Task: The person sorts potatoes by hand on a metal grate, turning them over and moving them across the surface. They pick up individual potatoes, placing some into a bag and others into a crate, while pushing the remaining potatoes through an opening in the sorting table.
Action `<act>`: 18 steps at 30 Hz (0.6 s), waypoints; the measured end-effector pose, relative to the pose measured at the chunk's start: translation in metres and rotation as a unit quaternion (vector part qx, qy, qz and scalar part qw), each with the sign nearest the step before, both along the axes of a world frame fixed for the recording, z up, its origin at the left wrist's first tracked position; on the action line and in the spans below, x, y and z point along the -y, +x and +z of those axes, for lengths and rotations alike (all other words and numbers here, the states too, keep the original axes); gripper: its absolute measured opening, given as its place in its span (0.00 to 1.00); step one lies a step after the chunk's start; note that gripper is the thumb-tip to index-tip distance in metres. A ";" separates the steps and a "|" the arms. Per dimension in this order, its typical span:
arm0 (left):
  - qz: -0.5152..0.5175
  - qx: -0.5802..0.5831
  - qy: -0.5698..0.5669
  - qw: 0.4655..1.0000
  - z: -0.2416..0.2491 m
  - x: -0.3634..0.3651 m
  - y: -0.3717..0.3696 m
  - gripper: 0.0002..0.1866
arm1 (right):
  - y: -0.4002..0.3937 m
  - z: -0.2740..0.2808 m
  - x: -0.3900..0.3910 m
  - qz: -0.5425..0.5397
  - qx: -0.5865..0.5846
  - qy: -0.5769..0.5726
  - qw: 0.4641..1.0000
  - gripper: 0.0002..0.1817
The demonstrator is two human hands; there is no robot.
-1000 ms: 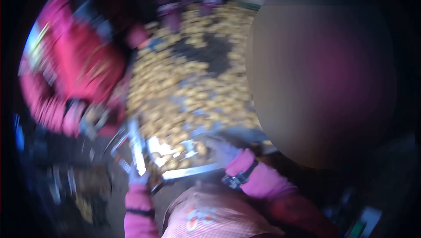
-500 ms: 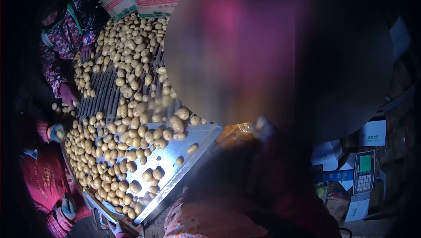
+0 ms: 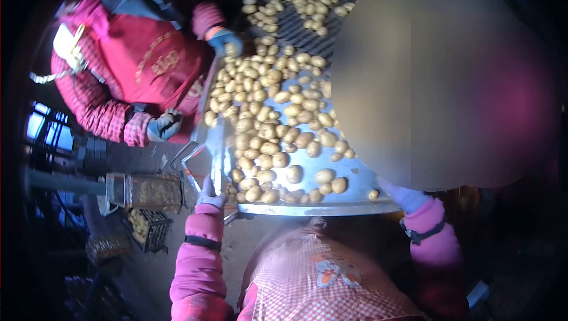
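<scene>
My left hand [image 3: 210, 194], in a pale glove and pink sleeve, grips an upright metal flap [image 3: 216, 143] at the near left corner of a steel sorting tray [image 3: 331, 207]. My right hand [image 3: 408, 197], in a lavender glove, rests at the tray's near right edge, and a blurred patch hides its fingers. Several yellow potatoes [image 3: 266, 126] cover the tray and the slatted bed [image 3: 296, 22] behind it. A few potatoes lie close to the front rim between my hands.
A co-worker in a red apron [image 3: 142, 55] stands at the tray's left side, with one gloved hand [image 3: 164, 126] low and the other [image 3: 228, 42] over the potatoes. Below left are a mesh chute [image 3: 148, 191] and a crate of potatoes [image 3: 148, 229]. The surroundings are dark.
The view has swung from far up the potato bed down to its near end. Both my hands now show at the tray's front edge.
</scene>
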State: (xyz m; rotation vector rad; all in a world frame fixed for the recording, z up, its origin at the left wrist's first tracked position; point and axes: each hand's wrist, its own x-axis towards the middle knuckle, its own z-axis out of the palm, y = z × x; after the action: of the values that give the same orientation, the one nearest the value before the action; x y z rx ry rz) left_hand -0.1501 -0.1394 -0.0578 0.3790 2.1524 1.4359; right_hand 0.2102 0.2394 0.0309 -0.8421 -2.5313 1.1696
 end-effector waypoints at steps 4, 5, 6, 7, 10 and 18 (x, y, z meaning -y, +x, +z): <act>0.028 -0.038 0.036 0.998 0.008 0.018 0.020 0.37 | -0.078 -0.012 0.016 0.146 0.317 -0.009 0.937 0.39; 0.023 -0.078 0.020 0.996 0.000 0.030 0.021 0.37 | -0.090 -0.015 0.034 0.191 0.349 0.048 0.916 0.41; 0.044 -0.028 0.022 0.998 0.029 0.029 0.029 0.38 | -0.099 -0.023 0.049 0.235 0.378 0.106 0.889 0.43; 0.058 -0.025 0.031 0.997 0.026 0.037 0.031 0.38 | -0.109 -0.036 0.063 0.205 0.369 0.101 0.901 0.43; 0.093 0.022 -0.049 0.994 0.008 0.066 0.030 0.41 | -0.156 -0.041 0.102 0.142 0.290 0.066 0.944 0.42; 0.007 -0.090 -0.102 0.991 -0.009 0.079 -0.012 0.37 | -0.258 -0.038 0.126 0.176 0.158 0.078 0.969 0.35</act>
State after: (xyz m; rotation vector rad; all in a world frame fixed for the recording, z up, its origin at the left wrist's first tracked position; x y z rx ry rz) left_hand -0.1621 -0.2188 -0.0666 0.4311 2.4235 1.2139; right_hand -0.0477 0.1132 -0.0070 -0.5944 -3.0855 0.9695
